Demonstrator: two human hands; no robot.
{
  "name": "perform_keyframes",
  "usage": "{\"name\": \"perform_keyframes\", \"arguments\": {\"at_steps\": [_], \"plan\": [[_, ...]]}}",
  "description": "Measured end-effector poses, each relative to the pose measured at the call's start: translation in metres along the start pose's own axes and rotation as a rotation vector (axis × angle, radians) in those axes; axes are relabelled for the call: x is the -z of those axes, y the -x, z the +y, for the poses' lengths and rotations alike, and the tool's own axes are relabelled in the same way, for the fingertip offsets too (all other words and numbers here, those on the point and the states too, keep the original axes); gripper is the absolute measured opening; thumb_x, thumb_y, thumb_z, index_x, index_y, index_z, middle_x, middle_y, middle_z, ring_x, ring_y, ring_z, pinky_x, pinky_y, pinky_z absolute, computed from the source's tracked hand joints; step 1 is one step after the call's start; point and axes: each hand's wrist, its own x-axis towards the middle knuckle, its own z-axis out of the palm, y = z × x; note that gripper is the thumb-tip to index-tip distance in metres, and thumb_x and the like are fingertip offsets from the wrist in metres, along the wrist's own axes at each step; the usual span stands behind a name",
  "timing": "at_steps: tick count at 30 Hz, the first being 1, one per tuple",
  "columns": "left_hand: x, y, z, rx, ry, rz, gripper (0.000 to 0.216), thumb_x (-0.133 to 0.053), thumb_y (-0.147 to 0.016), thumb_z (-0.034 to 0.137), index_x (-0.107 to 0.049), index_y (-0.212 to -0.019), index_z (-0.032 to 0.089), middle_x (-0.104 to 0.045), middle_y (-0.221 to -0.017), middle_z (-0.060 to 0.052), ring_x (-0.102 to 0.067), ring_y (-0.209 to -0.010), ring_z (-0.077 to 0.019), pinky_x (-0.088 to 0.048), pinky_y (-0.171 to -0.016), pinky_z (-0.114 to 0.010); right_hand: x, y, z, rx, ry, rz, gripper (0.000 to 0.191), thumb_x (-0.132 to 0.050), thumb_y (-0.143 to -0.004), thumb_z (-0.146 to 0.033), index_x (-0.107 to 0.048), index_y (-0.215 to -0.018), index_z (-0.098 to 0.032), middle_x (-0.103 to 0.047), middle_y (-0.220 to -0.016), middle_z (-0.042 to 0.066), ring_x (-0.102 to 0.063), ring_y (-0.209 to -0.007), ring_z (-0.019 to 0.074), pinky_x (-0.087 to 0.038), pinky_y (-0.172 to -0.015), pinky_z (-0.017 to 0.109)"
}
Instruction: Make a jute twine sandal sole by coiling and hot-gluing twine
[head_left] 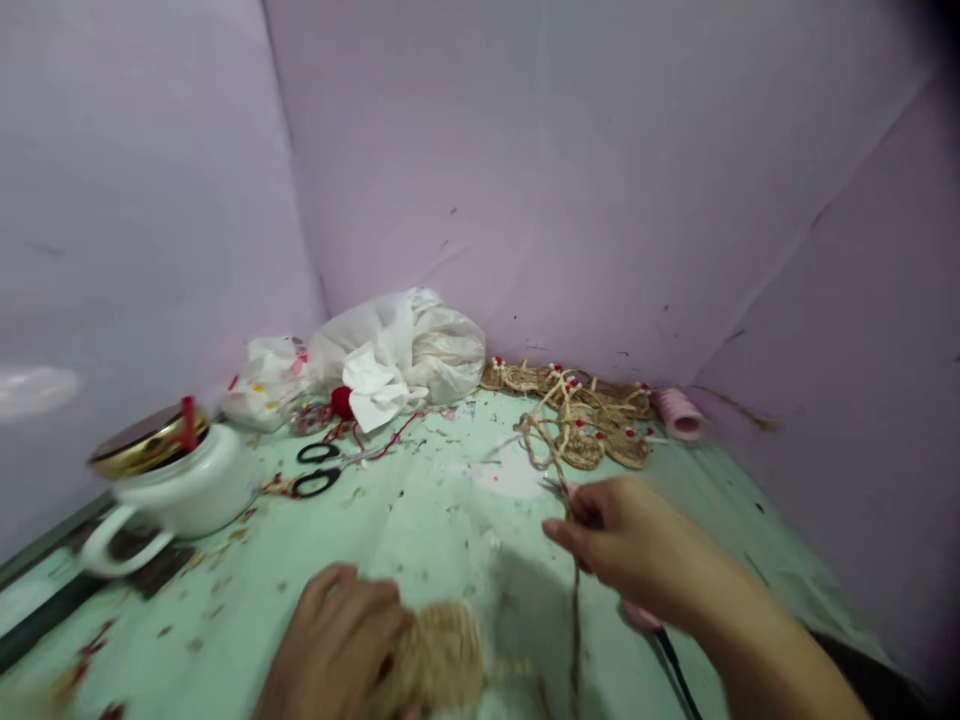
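My left hand [341,645] is closed around a flat woven straw piece [442,655], blurred at the lower middle. A twisted straw cord [576,635] hangs from my right hand [611,530], whose fingers are closed on it above the table. Beyond these fingers, the cord runs up towards a loose tangle of straw strands [536,440]. A thin grey tip and a bit of pink show by my right fingers; I cannot make out what they belong to. Below the right wrist, a pink object with a black cable [641,615] is partly hidden by the forearm.
Woven straw pieces with red and white beads [581,445] lie at the back, beside a pink spool [681,415]. Black-handled scissors [316,485], a white plastic bag [442,345], red yarn ball [342,402] and white mug [187,490] with a gold lid stand left. Pale walls surround the green tabletop.
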Motion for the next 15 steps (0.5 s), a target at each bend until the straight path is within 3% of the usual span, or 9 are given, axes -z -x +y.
{"name": "perform_keyframes", "arguments": {"at_steps": [3, 8, 11, 15], "plan": [[-0.002, -0.013, 0.004, 0.137, 0.02, -0.138, 0.02, -0.052, -0.063, 0.017, -0.06, -0.081, 0.018, -0.064, -0.086, -0.007, -0.058, -0.083, -0.0224, -0.044, -0.081, -0.042, -0.001, -0.007, 0.0, -0.061, 0.094, 0.025, 0.026, -0.055, -0.074, -0.036, -0.06, -0.052, -0.022, -0.063, -0.057, 0.006, -0.059, -0.051, 0.0188, -0.033, -0.045, 0.027], [-0.009, -0.018, 0.0, 0.245, -0.008, -0.327, 0.017, -0.052, -0.06, 0.017, -0.058, -0.076, 0.017, -0.06, -0.081, -0.006, -0.055, -0.079, -0.0213, -0.038, -0.083, -0.042, 0.007, -0.001, -0.009, -0.117, 0.147, 0.13, 0.024, -0.059, -0.073, -0.036, -0.07, -0.084, -0.018, -0.071, -0.086, 0.014, -0.065, -0.079, 0.0293, -0.035, -0.053, 0.03], [-0.013, -0.015, -0.003, 0.229, -0.018, -0.351, 0.019, -0.051, -0.059, 0.016, -0.058, -0.077, 0.016, -0.058, -0.082, -0.006, -0.053, -0.08, -0.0217, -0.037, -0.083, -0.042, 0.007, 0.008, -0.024, 0.014, 0.037, 0.116, 0.017, -0.059, -0.075, -0.03, -0.07, -0.084, -0.021, -0.072, -0.085, 0.009, -0.064, -0.079, 0.0247, -0.036, -0.058, 0.029], [-0.015, -0.013, -0.005, 0.2, -0.011, -0.35, 0.021, -0.051, -0.058, 0.017, -0.057, -0.078, 0.015, -0.057, -0.081, -0.007, -0.051, -0.08, -0.0222, -0.036, -0.083, -0.041, -0.011, 0.012, -0.043, 0.278, -0.224, -0.139, 0.01, -0.061, -0.073, -0.026, -0.069, -0.076, -0.021, -0.071, -0.075, 0.003, -0.061, -0.068, 0.016, -0.038, -0.057, 0.024]]}}
